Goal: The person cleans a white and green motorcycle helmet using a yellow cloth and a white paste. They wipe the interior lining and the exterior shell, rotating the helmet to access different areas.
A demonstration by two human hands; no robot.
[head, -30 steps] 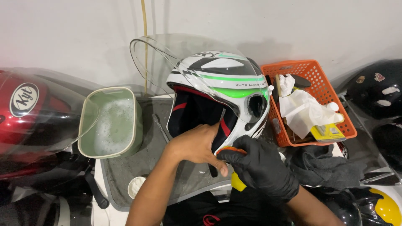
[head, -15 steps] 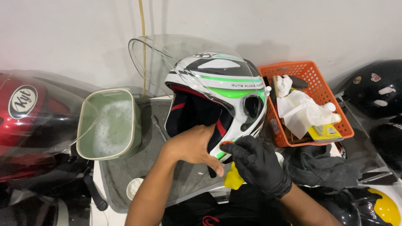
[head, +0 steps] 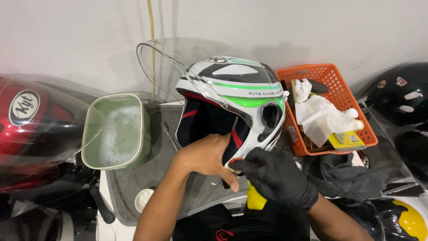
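Observation:
A white, green and black open-face helmet [head: 232, 89] with a raised clear visor [head: 178, 58] stands on a grey mat [head: 138, 178]. My bare left hand [head: 205, 156] grips its lower front rim by the dark cheek padding. My right hand [head: 276, 176], in a black glove, presses against the rim's lower edge just right of the left hand, and it holds a yellow sponge [head: 255, 200] that shows below the glove.
A green tub of soapy water [head: 118, 131] stands left of the helmet. An orange basket [head: 343, 93] with white cloths and a yellow item is at the right. A red helmet [head: 31, 120] lies far left, black helmets [head: 397, 93] far right, and a dark cloth [head: 347, 174] lies below the basket.
My gloved right hand has shifted slightly down and right along the helmet's rim with the sponge. The left hand keeps its grip.

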